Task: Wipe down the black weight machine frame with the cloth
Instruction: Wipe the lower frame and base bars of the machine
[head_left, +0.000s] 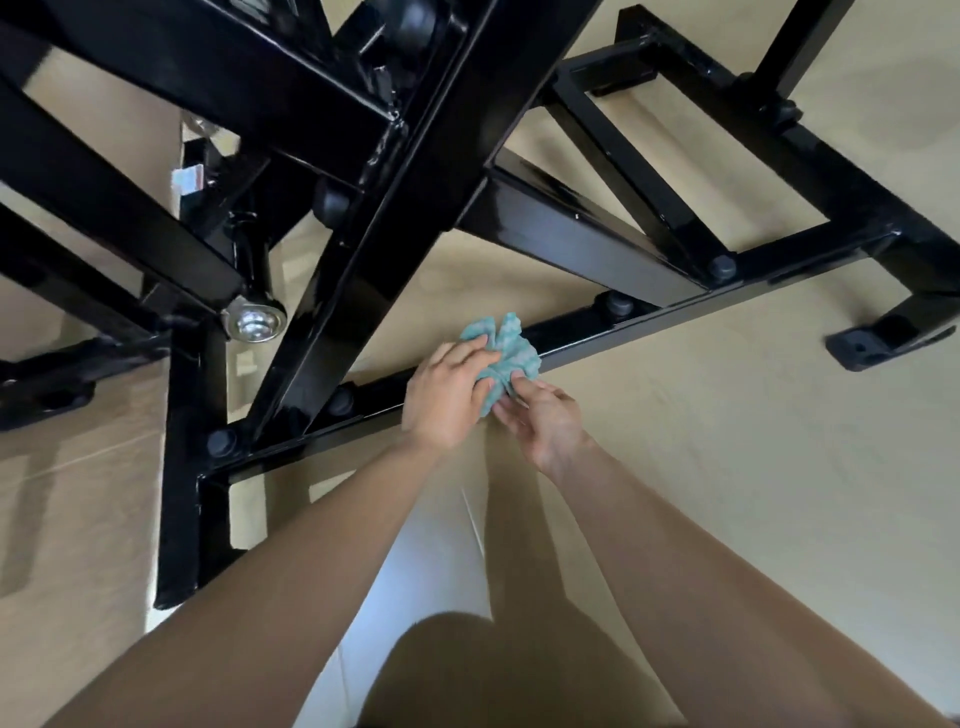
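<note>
A glossy black weight machine frame (571, 244) of square steel tubes fills the upper half of the view. Its low base bar (649, 317) runs diagonally across the floor. A bunched teal cloth (506, 348) lies on that bar near the middle. My left hand (449, 395) holds the cloth from the left, with its fingers laid over it. My right hand (543, 415) pinches the cloth's lower edge from the right. Both forearms reach in from the bottom of the view.
A thick diagonal beam (374, 260) rises just left of my hands. A chrome cap (253, 321) sits on a tube end at the left. Black bolt caps (721, 267) dot the base bars. A black foot (883, 338) rests on the beige floor (753, 467) at the right.
</note>
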